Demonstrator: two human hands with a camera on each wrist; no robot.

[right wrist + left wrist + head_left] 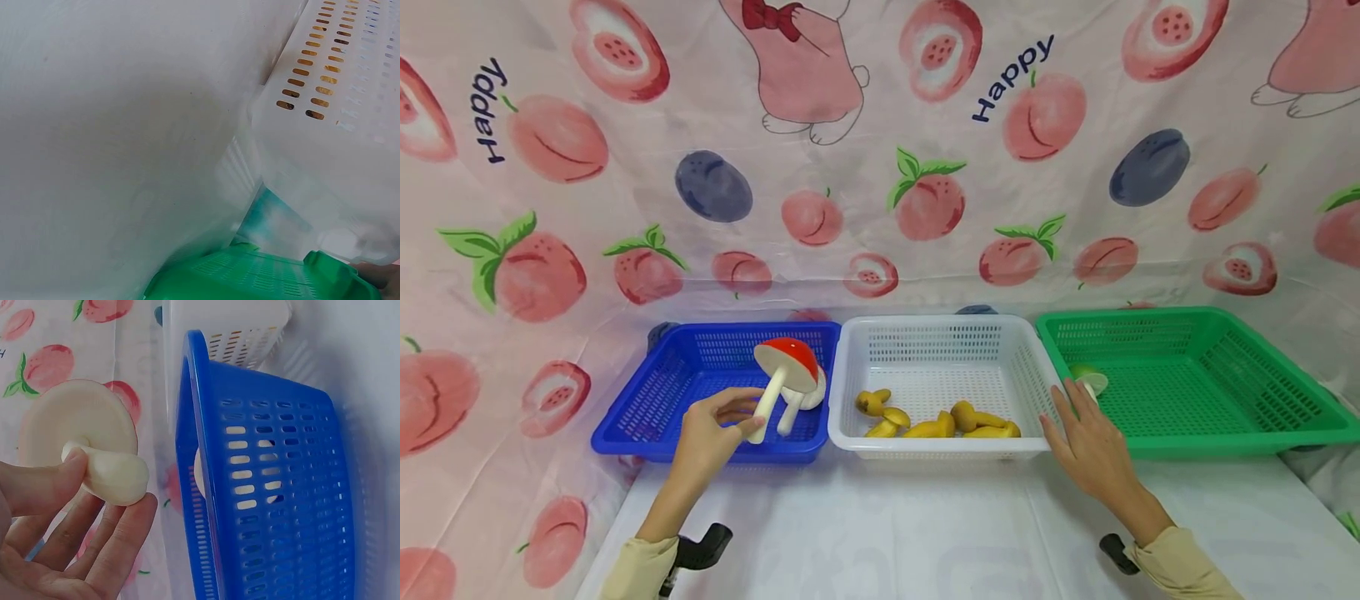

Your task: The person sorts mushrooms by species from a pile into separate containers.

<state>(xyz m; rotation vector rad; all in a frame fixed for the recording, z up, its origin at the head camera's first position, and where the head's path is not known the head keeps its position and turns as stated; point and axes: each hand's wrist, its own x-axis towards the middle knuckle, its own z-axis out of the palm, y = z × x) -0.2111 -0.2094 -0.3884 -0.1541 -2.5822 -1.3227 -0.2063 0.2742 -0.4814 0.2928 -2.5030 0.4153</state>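
My left hand point(718, 425) pinches a red-capped mushroom point(790, 358) by its pale stem, thumb on one side and fingers on the other. It is held up over the front of the blue basket point(647, 408). In the left wrist view the cap's cream underside point(56, 419) shows. Behind it, a white mushroom point(812, 393) lies in the blue basket. My right hand point(1093, 454) has its fingers extended over the adjoining rims of the white basket point(936, 444) and green basket point(1232, 442). Its fingertips overlap a green-capped mushroom point(1093, 379) inside the green basket, partly hiding it.
Several yellow-brown mushrooms point(928, 427) lie along the front of the white basket. The three baskets stand side by side on a white-covered table point(925, 525). Behind them hangs a fruit-print cloth point(865, 167).
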